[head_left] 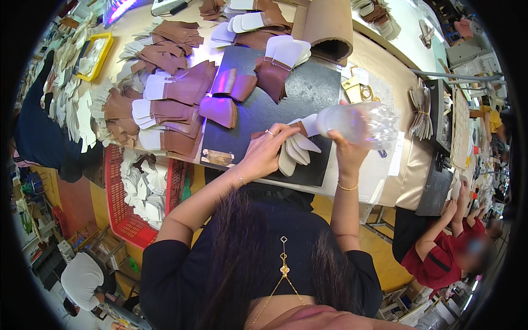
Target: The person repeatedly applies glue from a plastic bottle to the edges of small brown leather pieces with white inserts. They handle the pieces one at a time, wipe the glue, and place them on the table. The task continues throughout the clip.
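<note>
Over the black mat (242, 71), my left hand (268, 149) grips a fanned stack of white-and-brown leather pieces (298, 149), its fingers bent over the brown part. A ring shows on one finger. My right hand (350, 149) is closed around a clear plastic bottle (360, 124), tilted on its side just right of the stack. Whether it holds anything is hard to see. Farther up the mat lie brown curved pieces (219, 111) and another brown-and-white bundle (273, 77).
Piles of brown-and-white pieces (170, 113) cover the table's left side. A thick brown roll (328, 33) lies at the back. A yellow tray (94, 56) sits far left, a red basket (115, 192) of white pieces below. At right, a person in red (440, 258) works.
</note>
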`<state>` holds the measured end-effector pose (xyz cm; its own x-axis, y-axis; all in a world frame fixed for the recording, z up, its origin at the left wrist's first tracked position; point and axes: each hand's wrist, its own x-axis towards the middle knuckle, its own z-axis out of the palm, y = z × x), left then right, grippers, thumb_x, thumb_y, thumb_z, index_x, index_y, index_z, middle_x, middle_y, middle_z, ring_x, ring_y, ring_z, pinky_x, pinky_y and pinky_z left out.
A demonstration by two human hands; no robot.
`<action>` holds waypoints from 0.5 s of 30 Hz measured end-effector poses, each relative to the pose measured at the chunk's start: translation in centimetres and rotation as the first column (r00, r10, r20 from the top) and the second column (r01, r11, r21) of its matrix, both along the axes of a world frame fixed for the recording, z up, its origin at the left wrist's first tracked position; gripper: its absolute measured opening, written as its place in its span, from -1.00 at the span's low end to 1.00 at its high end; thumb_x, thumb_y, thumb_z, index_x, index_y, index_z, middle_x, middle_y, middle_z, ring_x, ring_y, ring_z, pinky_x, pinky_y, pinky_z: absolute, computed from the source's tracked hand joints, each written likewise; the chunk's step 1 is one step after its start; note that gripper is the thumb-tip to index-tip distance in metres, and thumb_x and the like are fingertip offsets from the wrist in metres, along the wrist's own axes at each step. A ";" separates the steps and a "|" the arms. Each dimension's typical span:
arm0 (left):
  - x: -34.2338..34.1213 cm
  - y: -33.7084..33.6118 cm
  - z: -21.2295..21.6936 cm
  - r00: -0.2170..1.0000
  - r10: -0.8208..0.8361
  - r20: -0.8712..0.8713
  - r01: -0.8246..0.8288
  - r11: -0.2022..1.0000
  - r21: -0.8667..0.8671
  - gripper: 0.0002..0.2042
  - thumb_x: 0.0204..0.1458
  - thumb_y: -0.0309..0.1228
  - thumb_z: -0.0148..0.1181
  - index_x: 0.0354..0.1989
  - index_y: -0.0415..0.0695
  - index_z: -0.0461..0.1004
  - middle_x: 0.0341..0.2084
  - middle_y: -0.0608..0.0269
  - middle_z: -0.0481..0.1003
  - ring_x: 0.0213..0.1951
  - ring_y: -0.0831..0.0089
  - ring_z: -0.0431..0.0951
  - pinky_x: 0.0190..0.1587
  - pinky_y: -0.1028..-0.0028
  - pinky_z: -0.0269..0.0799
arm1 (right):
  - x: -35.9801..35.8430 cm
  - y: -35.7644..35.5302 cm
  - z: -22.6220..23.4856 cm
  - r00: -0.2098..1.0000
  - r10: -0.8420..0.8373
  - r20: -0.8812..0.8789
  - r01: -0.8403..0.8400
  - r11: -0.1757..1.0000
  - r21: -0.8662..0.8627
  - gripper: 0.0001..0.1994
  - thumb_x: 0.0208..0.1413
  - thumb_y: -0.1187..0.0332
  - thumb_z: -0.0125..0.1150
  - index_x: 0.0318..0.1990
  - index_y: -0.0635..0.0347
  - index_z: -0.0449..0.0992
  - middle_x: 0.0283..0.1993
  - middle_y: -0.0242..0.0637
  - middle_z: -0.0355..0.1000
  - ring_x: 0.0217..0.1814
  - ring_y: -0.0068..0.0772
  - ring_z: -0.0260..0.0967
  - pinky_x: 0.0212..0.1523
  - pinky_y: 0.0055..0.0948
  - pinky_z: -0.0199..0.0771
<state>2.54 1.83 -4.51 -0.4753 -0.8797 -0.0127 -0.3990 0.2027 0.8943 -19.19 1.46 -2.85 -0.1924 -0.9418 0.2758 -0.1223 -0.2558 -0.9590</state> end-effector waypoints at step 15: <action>-0.1 -0.4 -0.1 0.977 -0.110 0.185 0.119 0.992 -0.039 -0.63 -0.07 -0.33 0.30 -0.04 0.06 0.42 0.35 0.17 0.20 0.09 0.00 0.46 0.07 0.15 0.40 | -1.1 0.0 -0.5 0.984 -0.166 -0.069 0.168 0.985 0.026 -0.37 -0.08 0.40 0.50 0.15 0.38 0.34 0.07 -0.16 0.45 0.10 -0.32 0.41 0.14 -0.32 0.46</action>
